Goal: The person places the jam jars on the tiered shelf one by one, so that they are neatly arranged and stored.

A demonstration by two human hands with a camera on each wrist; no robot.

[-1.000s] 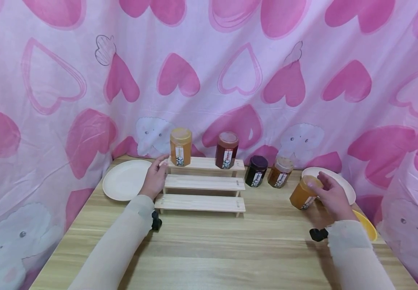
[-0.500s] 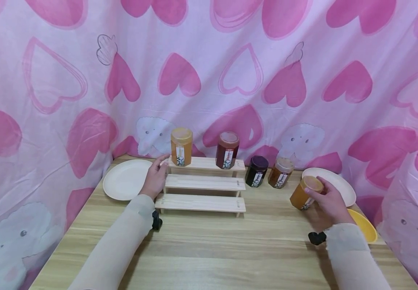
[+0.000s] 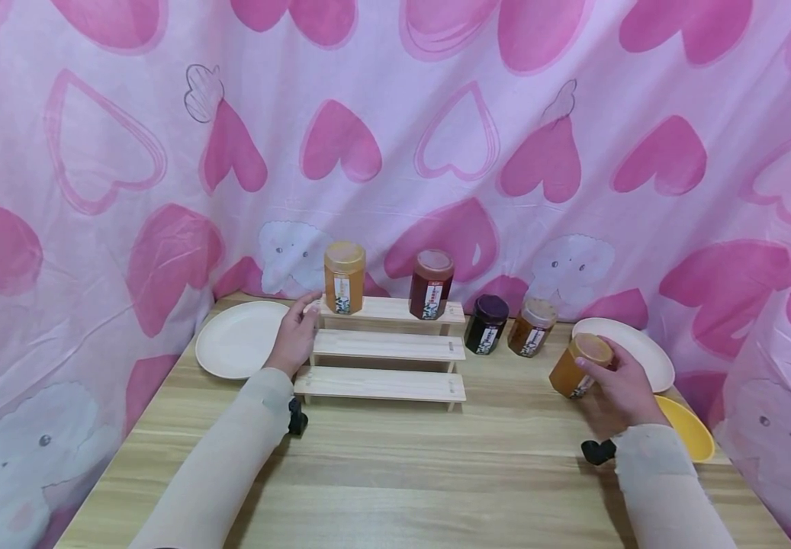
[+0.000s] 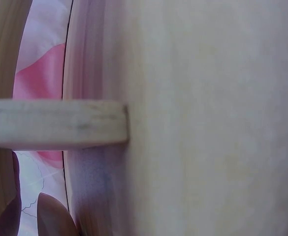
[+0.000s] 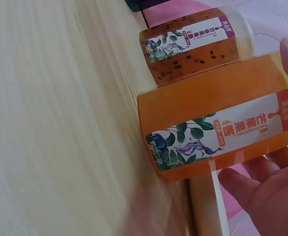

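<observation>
My right hand (image 3: 625, 381) holds an orange mango jam jar (image 3: 570, 372) near its lid, thumb on the near side and fingers behind. In the right wrist view the jar's label (image 5: 222, 130) faces the camera, and fingertips show beside the jar's lower edge. My left hand (image 3: 294, 335) grips the left end of the top tier of a three-step wooden rack (image 3: 388, 345). The left wrist view shows a rack leg (image 4: 55, 124) and two fingertips at lower left. On the top tier stand a yellow jar (image 3: 345, 278) and a dark red jar (image 3: 431, 284).
A dark purple jar (image 3: 487, 325) and a brown passion fruit jam jar (image 3: 532, 328) stand right of the rack. White plates lie at left (image 3: 233, 339) and far right (image 3: 652, 358). A yellow dish (image 3: 690, 431) sits beside my right wrist. A pink heart-print curtain (image 3: 395, 137) hangs behind.
My right hand has settled round the orange jar, its thumb moving from over the lid to the near side. The jar stays in about the same spot. My left hand keeps its place.
</observation>
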